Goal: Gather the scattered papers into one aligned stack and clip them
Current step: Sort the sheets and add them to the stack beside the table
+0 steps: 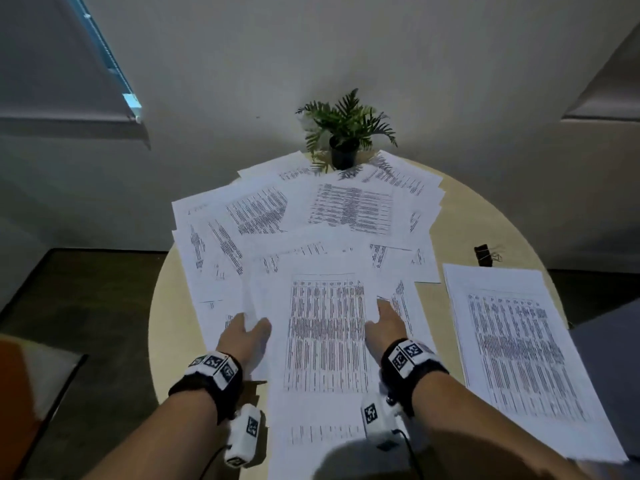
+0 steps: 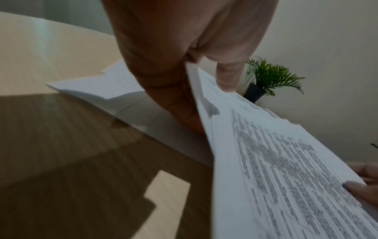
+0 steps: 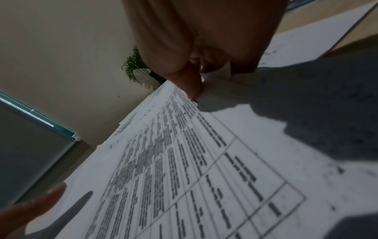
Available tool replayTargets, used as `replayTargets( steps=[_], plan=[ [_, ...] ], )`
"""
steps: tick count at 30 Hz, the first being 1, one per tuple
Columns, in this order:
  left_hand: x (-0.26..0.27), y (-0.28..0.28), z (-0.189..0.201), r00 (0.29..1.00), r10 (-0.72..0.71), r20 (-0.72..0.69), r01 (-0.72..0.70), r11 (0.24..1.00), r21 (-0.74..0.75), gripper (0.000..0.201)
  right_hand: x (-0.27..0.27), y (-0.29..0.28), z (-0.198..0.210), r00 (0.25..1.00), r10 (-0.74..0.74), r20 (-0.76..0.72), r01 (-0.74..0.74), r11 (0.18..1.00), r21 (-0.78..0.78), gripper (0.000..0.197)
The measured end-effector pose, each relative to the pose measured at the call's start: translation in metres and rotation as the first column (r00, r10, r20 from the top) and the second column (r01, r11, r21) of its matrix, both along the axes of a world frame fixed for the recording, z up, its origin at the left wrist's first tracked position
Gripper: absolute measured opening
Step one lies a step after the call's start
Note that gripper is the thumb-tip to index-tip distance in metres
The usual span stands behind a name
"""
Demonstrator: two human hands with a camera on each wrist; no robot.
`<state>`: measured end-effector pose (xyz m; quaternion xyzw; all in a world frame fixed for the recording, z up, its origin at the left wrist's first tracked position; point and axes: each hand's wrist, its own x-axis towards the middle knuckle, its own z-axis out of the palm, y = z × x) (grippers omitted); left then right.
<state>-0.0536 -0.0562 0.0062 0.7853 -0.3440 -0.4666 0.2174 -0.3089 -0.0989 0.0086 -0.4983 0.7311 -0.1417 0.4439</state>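
Printed sheets [image 1: 270, 216] lie scattered and overlapping across the round table [image 1: 485, 216]. A bundle of sheets [image 1: 325, 341] is lifted near me between both hands. My left hand [image 1: 251, 325] pinches its left edge, thumb [image 2: 227, 77] on top and fingers underneath. At the bundle's right edge my right hand [image 1: 386, 322] pinches it too, thumb [image 3: 194, 84] pressed on the top sheet [image 3: 184, 161]. A separate neat pile [image 1: 512, 341] rests at the right. A black binder clip [image 1: 485, 255] lies beyond that pile, clear of both hands.
A potted green plant [image 1: 344, 133] stands at the table's far edge, partly on the scattered sheets. Bare tabletop shows between the bundle and the right pile. Dark floor lies to the left; an orange seat [image 1: 20, 393] is at the lower left.
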Motion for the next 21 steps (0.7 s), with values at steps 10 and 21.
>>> replayTargets(
  steps=[10, 21],
  plan=[
    [0.015, -0.007, -0.002, 0.941, -0.026, 0.338, 0.039, 0.999, -0.031, 0.013, 0.004, -0.005, -0.010, 0.922, 0.008, -0.386, 0.010, 0.999, 0.044, 0.059],
    [-0.014, 0.001, 0.008, 0.931, -0.279, 0.233, 0.214, 0.939, 0.269, 0.024, 0.006, -0.004, -0.004, 0.990, 0.028, 0.135, -0.039, 0.996, 0.079, 0.028]
  ],
)
